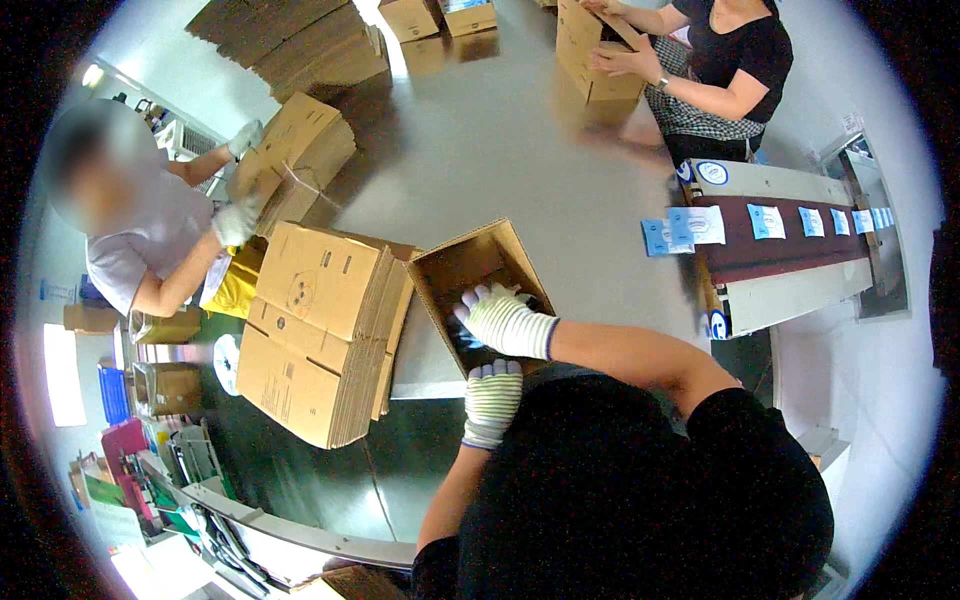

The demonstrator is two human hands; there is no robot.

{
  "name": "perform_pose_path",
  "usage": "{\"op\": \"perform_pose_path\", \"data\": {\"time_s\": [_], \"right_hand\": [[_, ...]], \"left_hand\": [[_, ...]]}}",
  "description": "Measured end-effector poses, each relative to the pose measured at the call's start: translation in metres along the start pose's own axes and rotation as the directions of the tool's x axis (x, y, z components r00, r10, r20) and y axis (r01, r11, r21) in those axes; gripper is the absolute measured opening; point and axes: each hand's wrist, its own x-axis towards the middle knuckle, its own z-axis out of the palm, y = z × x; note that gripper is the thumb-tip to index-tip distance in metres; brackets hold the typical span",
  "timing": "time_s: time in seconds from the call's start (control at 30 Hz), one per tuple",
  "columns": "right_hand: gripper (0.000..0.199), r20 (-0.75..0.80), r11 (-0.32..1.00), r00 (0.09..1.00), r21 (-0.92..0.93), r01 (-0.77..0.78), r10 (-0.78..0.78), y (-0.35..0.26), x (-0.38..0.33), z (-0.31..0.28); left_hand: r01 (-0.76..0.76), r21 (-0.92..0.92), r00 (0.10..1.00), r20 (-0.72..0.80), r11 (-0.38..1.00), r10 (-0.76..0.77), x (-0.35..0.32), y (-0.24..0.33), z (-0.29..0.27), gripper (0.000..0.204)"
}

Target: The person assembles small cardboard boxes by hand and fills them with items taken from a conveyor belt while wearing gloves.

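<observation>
An open-topped cardboard box [510,243] stands tilted in view on the metal table, right in front of me. My right hand [503,322], in a striped knit glove, reaches down into it with fingers apart. Bluish and pale packets [464,343] show partly under that hand; most of the contents are hidden. At the box's near edge is my left hand [492,402], gloved alike, its fingers bent over the rim.
Bundled flat cartons [315,330] stand left of the box. Blue-white packets [767,222] lie on a dark red conveyor belt [740,262] at right, some at its table end. One co-worker handles a tied carton bundle [290,160]; another handles a box [605,75].
</observation>
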Motion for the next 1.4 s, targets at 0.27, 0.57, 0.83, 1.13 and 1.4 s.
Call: {"op": "perform_pose_path", "data": {"time_s": [0.27,0.57,0.83,1.13,1.4], "right_hand": [[0.05,0.392,0.921,0.897,0.234,-0.311,0.203,0.003,0.011,0.091],[0.042,-0.259,0.923,0.94,0.257,0.287,-0.22,0.015,-0.081,-0.017],[0.04,-0.459,0.896,0.878,0.436,0.087,0.138,0.103,-0.15,-0.005],[0.038,0.012,0.875,0.886,0.153,-0.459,0.463,0.239,-0.208,0.031],[0.034,0.083,0.699,0.696,-0.004,-0.715,0.713,0.349,-0.202,0.029]], "left_hand": [[-0.016,-0.059,1.0,-0.02,0.998,0.015,-0.023,-0.002,0.004,0.006],[0.025,-0.071,0.999,0.026,0.997,-0.023,-0.014,-0.01,0.008,0.008],[-0.022,-0.047,0.994,-0.106,0.999,0.017,-0.009,-0.009,0.011,0.006],[-0.036,-0.047,0.995,-0.09,0.998,0.032,0.0,-0.012,0.008,0.01],[-0.072,-0.083,0.989,-0.136,0.994,0.06,0.007,-0.02,0.004,0.009]]}}
